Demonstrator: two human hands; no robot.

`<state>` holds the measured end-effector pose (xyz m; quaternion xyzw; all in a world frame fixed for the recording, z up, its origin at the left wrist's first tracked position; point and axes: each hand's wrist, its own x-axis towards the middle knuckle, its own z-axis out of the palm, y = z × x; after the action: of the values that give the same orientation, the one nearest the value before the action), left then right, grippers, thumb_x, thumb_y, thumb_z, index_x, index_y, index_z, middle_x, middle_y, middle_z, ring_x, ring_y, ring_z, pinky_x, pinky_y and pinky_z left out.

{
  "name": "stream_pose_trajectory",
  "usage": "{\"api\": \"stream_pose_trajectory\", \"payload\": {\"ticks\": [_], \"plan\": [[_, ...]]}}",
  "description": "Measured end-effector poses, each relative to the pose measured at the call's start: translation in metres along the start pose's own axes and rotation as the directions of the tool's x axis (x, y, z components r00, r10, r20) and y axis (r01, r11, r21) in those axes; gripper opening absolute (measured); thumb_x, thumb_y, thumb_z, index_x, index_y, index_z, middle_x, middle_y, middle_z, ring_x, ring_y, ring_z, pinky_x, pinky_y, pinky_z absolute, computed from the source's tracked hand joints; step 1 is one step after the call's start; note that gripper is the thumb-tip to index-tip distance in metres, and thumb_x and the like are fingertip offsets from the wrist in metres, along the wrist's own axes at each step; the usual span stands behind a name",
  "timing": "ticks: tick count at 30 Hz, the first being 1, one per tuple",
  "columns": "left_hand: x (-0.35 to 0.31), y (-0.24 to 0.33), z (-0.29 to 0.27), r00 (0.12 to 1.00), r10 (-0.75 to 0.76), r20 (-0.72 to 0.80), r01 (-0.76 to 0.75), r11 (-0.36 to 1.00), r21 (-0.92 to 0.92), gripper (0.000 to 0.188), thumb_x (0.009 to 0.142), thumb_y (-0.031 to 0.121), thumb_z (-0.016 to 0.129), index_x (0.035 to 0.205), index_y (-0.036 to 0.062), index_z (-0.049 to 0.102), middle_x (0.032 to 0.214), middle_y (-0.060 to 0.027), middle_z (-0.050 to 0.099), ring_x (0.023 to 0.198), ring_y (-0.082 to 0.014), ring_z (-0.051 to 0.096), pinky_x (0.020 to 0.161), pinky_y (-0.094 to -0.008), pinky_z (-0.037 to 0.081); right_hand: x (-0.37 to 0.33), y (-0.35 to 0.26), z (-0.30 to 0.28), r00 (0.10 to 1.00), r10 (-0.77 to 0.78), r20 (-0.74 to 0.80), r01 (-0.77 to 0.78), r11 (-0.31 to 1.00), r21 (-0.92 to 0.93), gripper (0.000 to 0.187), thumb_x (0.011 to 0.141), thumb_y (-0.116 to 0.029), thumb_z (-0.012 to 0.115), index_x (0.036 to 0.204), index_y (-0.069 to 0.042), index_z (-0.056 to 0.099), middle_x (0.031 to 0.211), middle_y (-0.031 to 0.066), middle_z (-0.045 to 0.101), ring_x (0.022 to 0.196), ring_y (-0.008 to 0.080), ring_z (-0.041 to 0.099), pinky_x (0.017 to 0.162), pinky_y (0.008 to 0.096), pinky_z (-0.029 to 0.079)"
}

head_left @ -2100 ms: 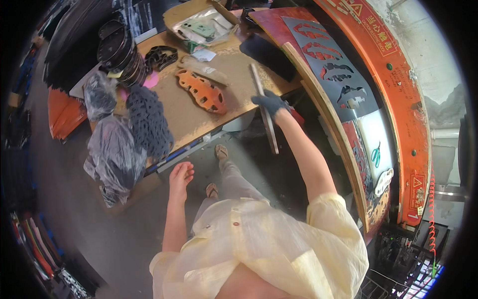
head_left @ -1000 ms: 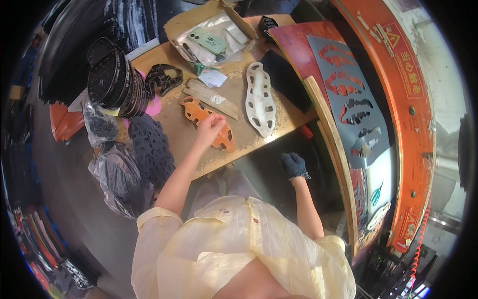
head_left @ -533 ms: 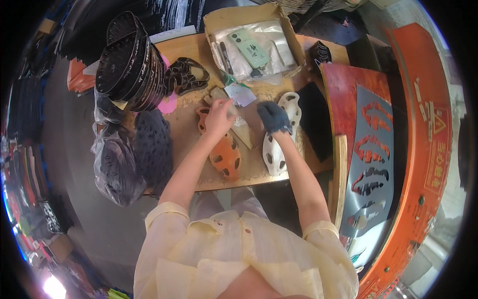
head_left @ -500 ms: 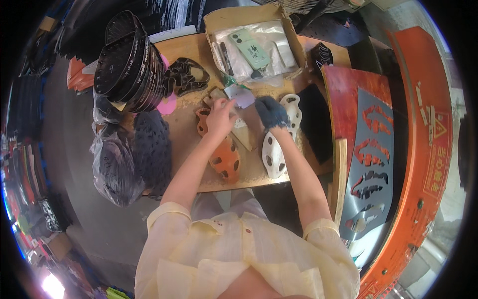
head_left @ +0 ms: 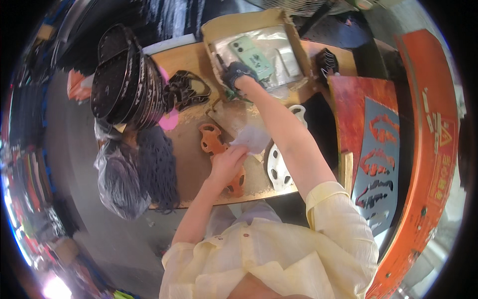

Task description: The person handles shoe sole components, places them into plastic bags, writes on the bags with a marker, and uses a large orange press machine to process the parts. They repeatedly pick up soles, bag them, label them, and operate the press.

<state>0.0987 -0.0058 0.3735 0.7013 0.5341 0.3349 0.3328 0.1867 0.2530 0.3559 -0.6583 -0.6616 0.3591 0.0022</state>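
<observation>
Counted one paper slip [head_left: 253,139], one orange cut-out plate [head_left: 216,144], one white cut-out plate [head_left: 282,166], one cardboard box [head_left: 244,21], one green phone [head_left: 251,55], at least one dark pen [head_left: 220,61]. Two hands: left bare, right gloved.

Left hand [head_left: 231,162]: forearm rose from the lower edge, slanted rightward; hand sat over the orange plate, hiding its middle. Fingers pinched narrow on the slip's near-left corner; slip was above the table [head_left: 193,167], between the two plates.

Right hand [head_left: 239,74]: arm stretched far forward, angled leftward, crossing above the white plate and hiding part of it. Glove was at the box's near-left corner, covering the pen's lower end; couldn't tell whether fingers gripped it. Phone lay in the box, just right of the glove.
</observation>
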Motion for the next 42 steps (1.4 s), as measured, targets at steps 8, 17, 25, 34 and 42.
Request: {"api": "stream_pose_trajectory", "payload": {"ticks": [8, 17, 25, 34, 42], "plan": [[-0.002, 0.057, -0.024, 0.974, 0.209, -0.087, -0.22, 0.964, -0.151, 0.038, 0.066, -0.006, 0.066, 0.102, 0.0072, 0.064, 0.101, -0.011, 0.059, 0.094, -0.0275, 0.06, 0.079, -0.0346, 0.05, -0.2, 0.125, -0.016, 0.788, -0.345, -0.509, 0.456, 0.884, 0.107, 0.012, 0.073, -0.008, 0.06, 0.085, -0.007, 0.058, 0.077, 0.0165, 0.059, 0.076, 0.037, 0.058, 0.064, 0.047, 0.045], [-0.014, 0.19, 0.05, 0.434, 0.863, 0.259, -0.71, 0.505, -0.491, 0.035, 0.06, -0.007, 0.067, 0.091, 0.0086, 0.07, 0.09, -0.0052, 0.061, 0.077, -0.022, 0.061, 0.065, -0.0316, 0.05, -0.511, 0.137, 0.013, 0.86, 0.406, -0.309, 0.444, -0.299, 0.845, 0.053, 0.084, -0.037, 0.065, 0.123, -0.001, 0.056, 0.112, 0.013, 0.063, 0.095, 0.0173, 0.064, 0.082, 0.0316, 0.054], [-0.038, 0.274, 0.123, 0.205, 0.977, 0.065, -0.812, 0.207, -0.546, 0.015, 0.066, 0.006, 0.068, 0.081, 0.0088, 0.067, 0.092, -0.004, 0.067, 0.082, -0.0215, 0.064, 0.067, -0.0318, 0.052, -0.599, 0.217, 0.017, 0.218, 0.881, -0.419, 0.616, 0.209, 0.76, 0.029, 0.082, -0.003, 0.067, 0.109, -0.001, 0.06, 0.093, 0.0071, 0.064, 0.084, 0.0167, 0.064, 0.072, 0.0301, 0.055], [-0.051, 0.409, 0.283, 0.428, 0.9, 0.077, -0.691, 0.381, -0.614, 0.019, 0.071, -0.004, 0.066, 0.088, 0.0049, 0.068, 0.094, -0.0083, 0.066, 0.085, -0.0265, 0.063, 0.072, -0.0343, 0.051, -0.679, 0.42, -0.038, -0.217, 0.771, -0.599, -0.025, 0.609, 0.793, 0.03, 0.078, -0.015, 0.073, 0.102, 0.001, 0.064, 0.092, 0.0125, 0.067, 0.079, 0.0199, 0.063, 0.07, 0.0305, 0.052], [-0.098, 0.437, 0.394, 0.235, 0.756, 0.611, -0.838, 0.476, -0.266, 0.032, 0.08, 0.027, 0.068, 0.109, 0.0128, 0.067, 0.125, -0.0056, 0.057, 0.12, -0.0258, 0.049, 0.094, -0.0391, 0.038, -0.727, 0.466, -0.049, -0.177, 0.817, -0.549, -0.266, 0.498, 0.826, 0.036, 0.077, -0.033, 0.073, 0.096, -0.004, 0.062, 0.085, 0.0137, 0.064, 0.08, 0.0229, 0.062, 0.073, 0.0348, 0.048]]}}
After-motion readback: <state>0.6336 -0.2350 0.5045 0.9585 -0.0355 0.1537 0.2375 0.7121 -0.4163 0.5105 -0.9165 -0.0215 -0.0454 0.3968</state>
